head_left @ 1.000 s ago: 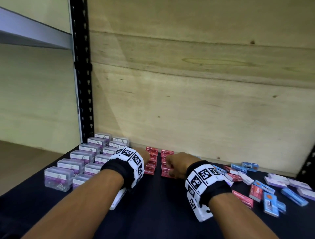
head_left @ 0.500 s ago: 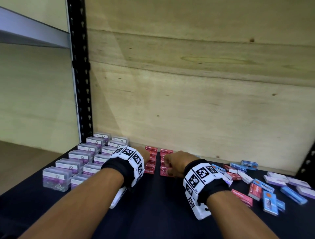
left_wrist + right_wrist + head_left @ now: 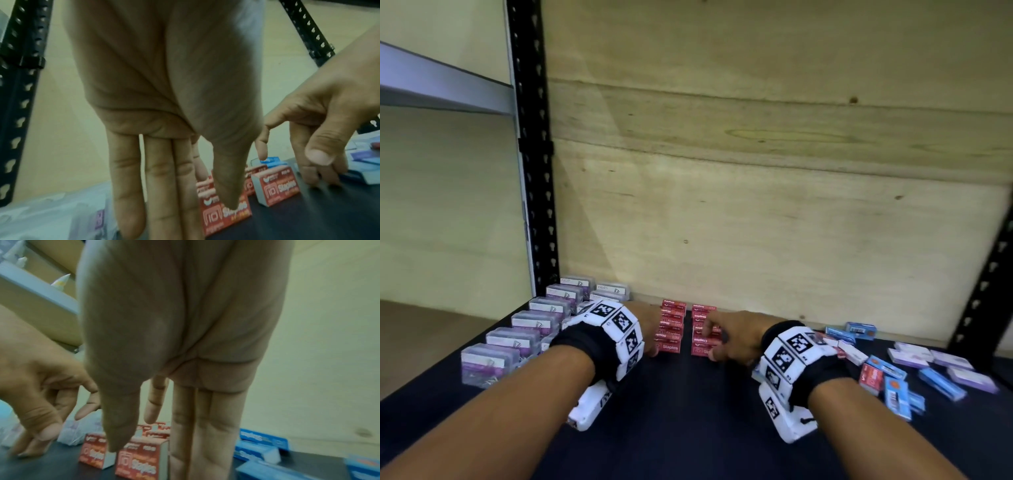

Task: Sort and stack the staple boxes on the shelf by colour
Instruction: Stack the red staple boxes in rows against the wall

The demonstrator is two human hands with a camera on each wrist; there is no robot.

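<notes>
Over the last second we have barely moved: both hands stay low at the two red rows, and only the view has tipped a little; we read that as squaring up, not picking, so the red group looks close to settled. Our left hand [image 3: 650, 329] rests with straight, relaxed fingers against the outer side of the left row of red staple boxes [image 3: 670, 329], holding nothing; our right hand [image 3: 729, 337] has its fingers extended down at the right row of red staple boxes [image 3: 702, 337], clamped on nothing that we can see. Still unsorted, the loose blue, red and pale boxes [image 3: 900, 373] lie scattered to the right, so most of the colour work remains. The surface is a dark shelf board [image 3: 688, 428]; clear boxes of clips [image 3: 517, 339] stand in rows at its left; behind is a plywood back panel [image 3: 756, 171], with black perforated uprights [image 3: 530, 154] at the sides.
</notes>
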